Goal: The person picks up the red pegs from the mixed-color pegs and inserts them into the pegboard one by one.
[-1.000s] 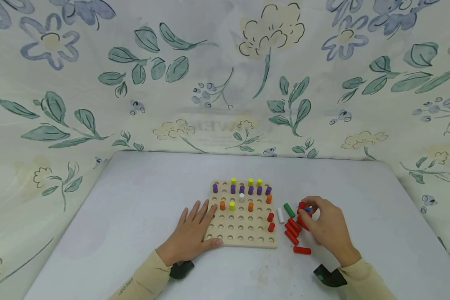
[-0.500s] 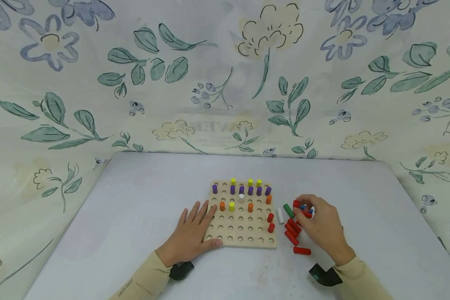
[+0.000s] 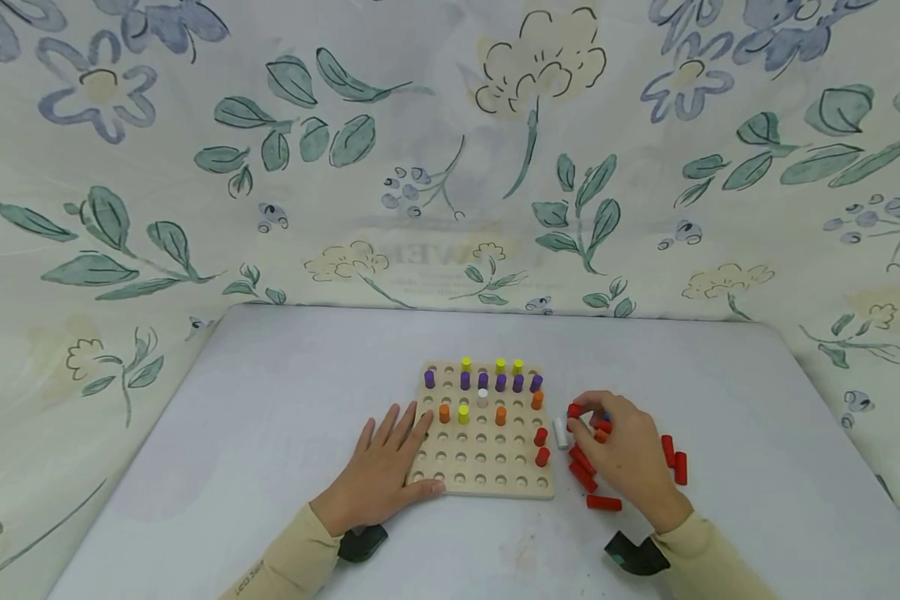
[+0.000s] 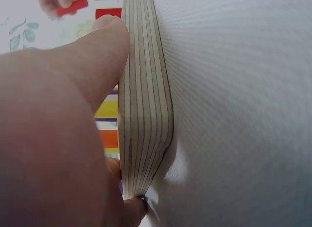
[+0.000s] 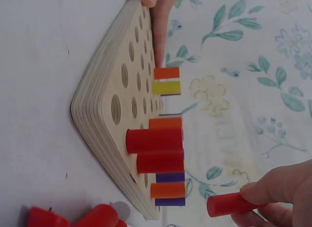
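Note:
A pale wooden pegboard (image 3: 491, 447) holds upright yellow, purple, orange, white and red pegs. My left hand (image 3: 377, 471) rests spread along its left side, thumb at the near corner; the left wrist view shows that thumb (image 4: 109, 41) against the layered edge. Thumb and fingers of my right hand (image 3: 630, 454) pinch a red peg (image 5: 226, 204), raised off the table just right of the board. Two red pegs (image 5: 156, 140) stand in the board's right column. Beneath the right hand, part of the loose pile is hidden.
Loose red pegs (image 3: 582, 476) lie right of the board, with another red peg (image 3: 603, 503) nearer the front. A white peg (image 3: 560, 433) lies close to the board's right edge. Two more red pegs (image 3: 680, 467) lie beyond the right hand. A floral cloth (image 3: 420, 183) hangs behind the table.
My right hand has moved left toward the board, carrying the red peg. It now covers the green peg and uncovers two red pegs at its right. The left hand stays put.

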`<state>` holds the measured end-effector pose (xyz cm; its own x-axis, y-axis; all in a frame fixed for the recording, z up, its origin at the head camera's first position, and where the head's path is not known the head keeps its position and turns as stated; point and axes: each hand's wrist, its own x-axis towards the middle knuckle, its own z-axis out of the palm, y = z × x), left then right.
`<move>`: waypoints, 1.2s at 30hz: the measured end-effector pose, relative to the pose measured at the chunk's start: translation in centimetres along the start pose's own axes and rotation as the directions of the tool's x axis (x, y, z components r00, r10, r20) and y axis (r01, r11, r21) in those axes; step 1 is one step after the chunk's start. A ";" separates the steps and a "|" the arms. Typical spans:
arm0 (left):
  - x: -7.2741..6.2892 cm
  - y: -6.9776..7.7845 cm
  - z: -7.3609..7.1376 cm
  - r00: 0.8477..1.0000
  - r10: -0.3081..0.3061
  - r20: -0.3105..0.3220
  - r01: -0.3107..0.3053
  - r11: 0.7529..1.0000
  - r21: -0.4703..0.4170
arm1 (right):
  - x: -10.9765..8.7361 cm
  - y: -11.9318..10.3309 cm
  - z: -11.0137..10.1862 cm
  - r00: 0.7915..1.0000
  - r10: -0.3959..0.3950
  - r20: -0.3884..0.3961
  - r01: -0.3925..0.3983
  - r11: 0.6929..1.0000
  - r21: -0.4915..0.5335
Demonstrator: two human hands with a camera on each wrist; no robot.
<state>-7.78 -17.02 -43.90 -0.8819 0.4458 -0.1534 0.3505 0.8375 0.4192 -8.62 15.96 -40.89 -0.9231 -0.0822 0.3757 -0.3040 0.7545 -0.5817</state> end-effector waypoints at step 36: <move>0.0 0.0 0.1 1.000 0.013 -0.011 -0.012 1.000 0.019 | -0.3 -1.2 2.7 0.998 -0.044 0.033 0.040 0.993 0.115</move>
<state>-7.71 -17.00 -43.93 -0.8807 0.4530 -0.1384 0.3673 0.8377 0.4042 -8.60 13.28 -42.28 -0.9159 -0.1367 0.3773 -0.3660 0.6704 -0.6455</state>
